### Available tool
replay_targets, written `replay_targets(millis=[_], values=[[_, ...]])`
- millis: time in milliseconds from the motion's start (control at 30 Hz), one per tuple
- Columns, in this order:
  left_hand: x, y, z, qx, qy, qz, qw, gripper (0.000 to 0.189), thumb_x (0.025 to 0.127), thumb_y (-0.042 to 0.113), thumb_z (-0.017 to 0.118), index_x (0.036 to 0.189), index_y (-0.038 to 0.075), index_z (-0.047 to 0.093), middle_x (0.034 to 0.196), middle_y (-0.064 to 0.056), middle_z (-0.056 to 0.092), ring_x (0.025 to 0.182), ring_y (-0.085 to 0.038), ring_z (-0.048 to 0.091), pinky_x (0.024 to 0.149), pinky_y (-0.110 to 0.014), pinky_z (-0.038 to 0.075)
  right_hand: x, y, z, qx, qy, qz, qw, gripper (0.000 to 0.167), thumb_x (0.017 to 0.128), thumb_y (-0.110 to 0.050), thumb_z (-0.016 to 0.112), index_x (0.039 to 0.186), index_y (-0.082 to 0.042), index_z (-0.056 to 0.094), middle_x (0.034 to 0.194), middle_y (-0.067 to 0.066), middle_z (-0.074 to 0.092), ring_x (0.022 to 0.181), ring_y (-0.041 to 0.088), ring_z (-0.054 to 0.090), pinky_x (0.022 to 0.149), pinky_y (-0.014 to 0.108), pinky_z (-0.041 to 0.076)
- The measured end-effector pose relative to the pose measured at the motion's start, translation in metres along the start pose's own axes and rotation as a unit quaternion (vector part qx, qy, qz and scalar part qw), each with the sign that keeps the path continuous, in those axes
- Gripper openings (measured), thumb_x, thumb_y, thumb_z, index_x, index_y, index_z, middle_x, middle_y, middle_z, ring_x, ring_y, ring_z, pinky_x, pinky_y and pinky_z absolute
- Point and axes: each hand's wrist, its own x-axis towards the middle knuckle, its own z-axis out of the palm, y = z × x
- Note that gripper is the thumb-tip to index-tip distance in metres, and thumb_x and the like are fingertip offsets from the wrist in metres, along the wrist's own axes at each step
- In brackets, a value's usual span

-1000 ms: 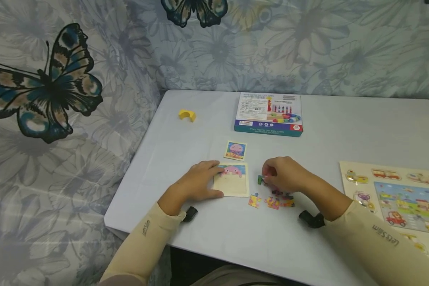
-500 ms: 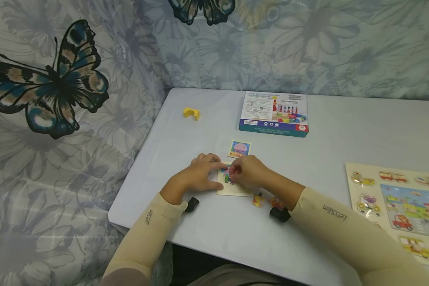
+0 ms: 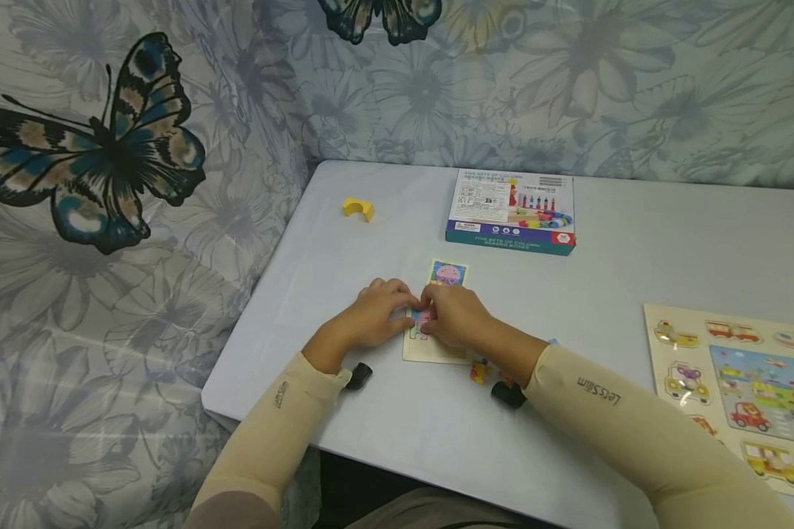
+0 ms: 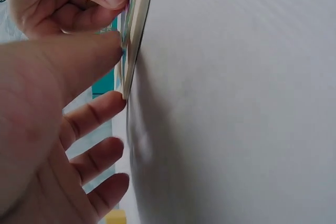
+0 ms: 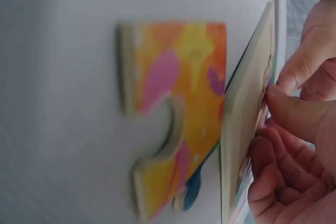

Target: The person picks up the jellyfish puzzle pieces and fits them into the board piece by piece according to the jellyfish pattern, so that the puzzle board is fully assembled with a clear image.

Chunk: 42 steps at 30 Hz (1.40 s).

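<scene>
A small wooden jigsaw tray [image 3: 437, 354] lies in front of me, its lower part bare wood. My left hand [image 3: 373, 317] rests at its left side, thumb over the picture and the other fingers spread along the edge. With curled fingers, my right hand [image 3: 459, 317] holds a jigsaw piece [image 3: 422, 319] down in the tray, thumb tip on the pink picture; the hand hides much of it. Beside the tray's near right corner lies a loose orange jigsaw piece [image 5: 199, 93], with a blue-edged one [image 5: 193, 190] behind it. A small pink octopus picture card [image 3: 448, 273] sits just beyond the tray.
Further back stands a flat toy box [image 3: 509, 220], with a yellow arch block [image 3: 359, 209] to its left. A large vehicle puzzle board [image 3: 662, 353] lies at the right. The right forearm covers part of the loose pieces. The table's front edge runs close below the arms.
My right hand has carried a green-marked piece from the loose pieces leftward onto the tray and set it against the picture. My left thumb has moved up from the tray's lower corner.
</scene>
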Motion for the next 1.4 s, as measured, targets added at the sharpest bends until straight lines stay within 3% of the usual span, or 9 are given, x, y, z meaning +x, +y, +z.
replay_targets(millis=[433,567,733,867,1000,1100,1267,1400], values=[[0.009,0.01,-0.003,0.032,0.008,-0.014,0.9994,0.024,0.096,0.03,0.073,0.119,0.032,0.072,0.125,0.008,0.058,0.116,-0.017,0.045,0.099,-0.04,0.038,0.003,0.017,-0.009,0.001,-0.023,0.006,0.9997,0.036,0.089,-0.032,0.081,0.112,-0.008,0.069,0.079,0.003,0.061,0.075,0.018,0.056,0.067,0.03,0.046],[0.01,0.014,-0.004,0.044,0.002,-0.016,0.9989,0.024,0.097,0.031,0.072,0.121,0.032,0.072,0.126,0.008,0.058,0.115,-0.018,0.046,0.101,-0.041,0.038,-0.01,0.03,-0.025,-0.015,-0.036,0.011,0.9992,0.036,0.09,-0.033,0.078,0.116,-0.01,0.07,0.09,0.006,0.066,0.083,0.022,0.058,0.075,0.036,0.05],[0.009,0.018,-0.004,0.09,-0.002,-0.018,0.9958,0.026,0.099,0.033,0.068,0.125,0.032,0.069,0.127,0.007,0.058,0.114,-0.017,0.046,0.099,-0.039,0.04,-0.037,0.05,-0.048,-0.079,-0.082,0.037,0.9928,0.046,0.088,-0.033,0.08,0.129,-0.015,0.069,0.121,0.015,0.064,0.107,0.031,0.059,0.096,0.052,0.052],[0.007,0.02,-0.003,0.12,0.002,-0.011,0.9927,0.026,0.099,0.033,0.067,0.125,0.031,0.069,0.129,0.006,0.058,0.114,-0.017,0.047,0.099,-0.039,0.042,-0.059,0.067,-0.057,-0.108,-0.096,0.062,0.9876,0.047,0.084,-0.034,0.084,0.126,-0.017,0.071,0.125,0.018,0.062,0.108,0.033,0.058,0.093,0.055,0.055],[0.006,0.022,-0.004,0.12,0.01,0.007,0.9927,0.027,0.099,0.032,0.068,0.125,0.029,0.069,0.131,0.005,0.057,0.116,-0.018,0.047,0.102,-0.041,0.041,-0.081,0.086,-0.056,-0.112,-0.077,0.071,0.9882,0.042,0.082,-0.035,0.086,0.117,-0.016,0.073,0.115,0.015,0.064,0.1,0.03,0.058,0.084,0.048,0.058],[0.007,0.025,-0.006,0.107,0.007,0.02,0.994,0.029,0.099,0.032,0.068,0.128,0.03,0.068,0.133,0.004,0.056,0.119,-0.019,0.046,0.104,-0.042,0.04,-0.095,0.098,-0.051,-0.102,-0.047,0.055,0.9921,0.037,0.083,-0.033,0.086,0.112,-0.015,0.072,0.108,0.011,0.063,0.097,0.028,0.056,0.08,0.042,0.055],[0.009,0.031,-0.007,0.088,-0.021,0.031,0.9954,0.033,0.101,0.034,0.066,0.133,0.033,0.067,0.137,0.003,0.054,0.118,-0.02,0.045,0.106,-0.042,0.04,-0.106,0.105,-0.043,-0.059,-0.01,0.038,0.9975,0.028,0.084,-0.027,0.086,0.103,-0.015,0.071,0.097,0.005,0.059,0.091,0.023,0.052,0.074,0.034,0.049],[0.01,0.034,-0.007,0.084,-0.042,0.034,0.995,0.036,0.101,0.034,0.064,0.137,0.034,0.066,0.138,0.002,0.054,0.116,-0.02,0.045,0.105,-0.041,0.041,-0.109,0.105,-0.04,-0.029,-0.001,0.048,0.9984,0.027,0.085,-0.023,0.085,0.104,-0.014,0.07,0.097,0.005,0.058,0.092,0.023,0.053,0.077,0.035,0.052]])
